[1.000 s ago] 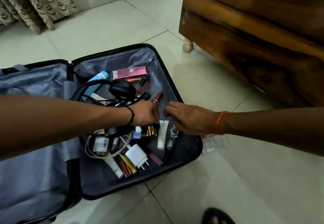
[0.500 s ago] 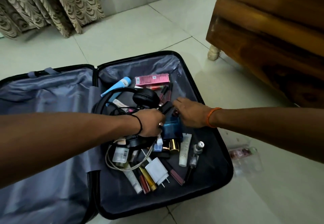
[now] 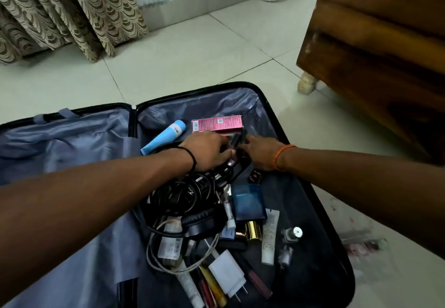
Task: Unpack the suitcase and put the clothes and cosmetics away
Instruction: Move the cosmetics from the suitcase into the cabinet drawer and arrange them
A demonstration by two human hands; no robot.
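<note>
Pink carton (image 3: 217,123) lies flat at the far end of the suitcase (image 3: 320,213), just beyond both hands. The case is open on the tiled floor (image 3: 192,49), its right half full of loose cosmetics and cables, its left half showing only grey lining (image 3: 72,143); no clothes visible.

Left hand (image 3: 207,150) is curled, knuckles up, over slim dark tubes (image 3: 237,140) beside the carton. It seems to have gathered several, but the fingertips are hidden and I cannot tell what it actually grips. Right hand (image 3: 261,152) comes in opposite, fingers bent down at the same cluster; whether it holds anything cannot be told either. The two probably meet here because the small sticks are easier to herd between two hands than to pick singly.

Blue tube (image 3: 165,136) lies aslant just left of the left hand. Nearer: black headphones (image 3: 190,199) tangled in cord, a blue box (image 3: 248,201), a white tube (image 3: 270,235), a gold-capped item (image 3: 252,230), a white charger plug (image 3: 227,274).

Outside the case, right, a blurred clear pouch (image 3: 363,245) on the floor, perhaps meant to receive the cosmetics. Wooden furniture (image 3: 373,54) stands beyond, curtain (image 3: 72,11) far left.
</note>
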